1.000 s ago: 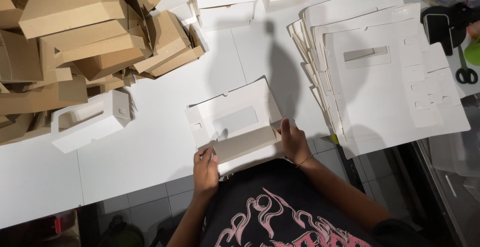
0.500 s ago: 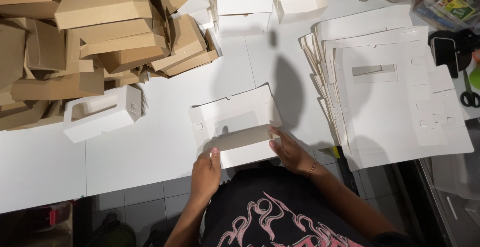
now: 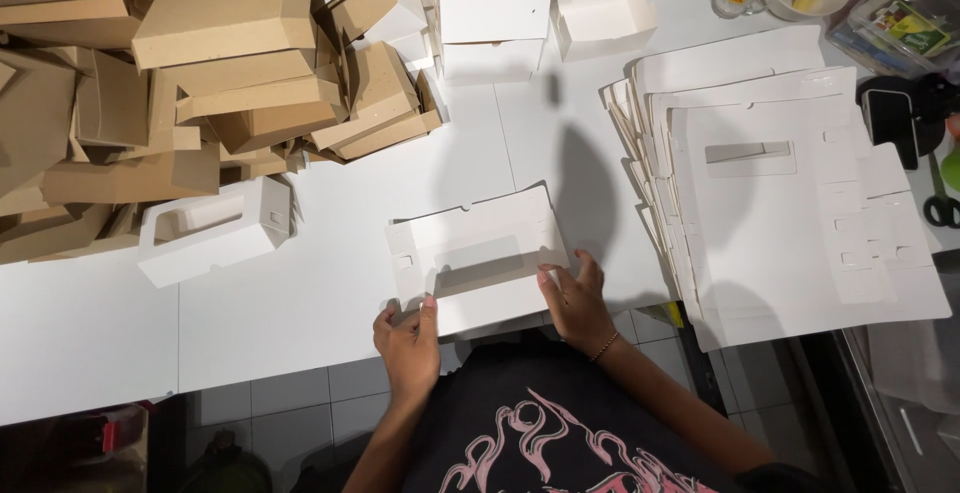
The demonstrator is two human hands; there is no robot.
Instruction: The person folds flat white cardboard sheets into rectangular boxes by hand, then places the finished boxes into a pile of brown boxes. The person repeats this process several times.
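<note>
A flat white cardboard box blank [image 3: 478, 249] with a window cut-out lies on the white table [image 3: 250, 313] in front of me, its near flap partly folded up. My left hand [image 3: 408, 341] grips its lower left corner, thumb on top. My right hand [image 3: 574, 299] presses on its lower right edge with fingers spread.
A stack of flat white box blanks [image 3: 790, 203] lies at the right. A folded white handle box [image 3: 215, 228] sits left of the blank. Brown cardboard boxes [image 3: 200, 83] are heaped at the upper left, white boxes [image 3: 510, 13] at the back. Scissors [image 3: 940, 208], a glass and containers sit far right.
The view has shifted so the table sits lower in frame. My right hand slid outward along the blank's near edge; the left hand stayed at the left corner.
</note>
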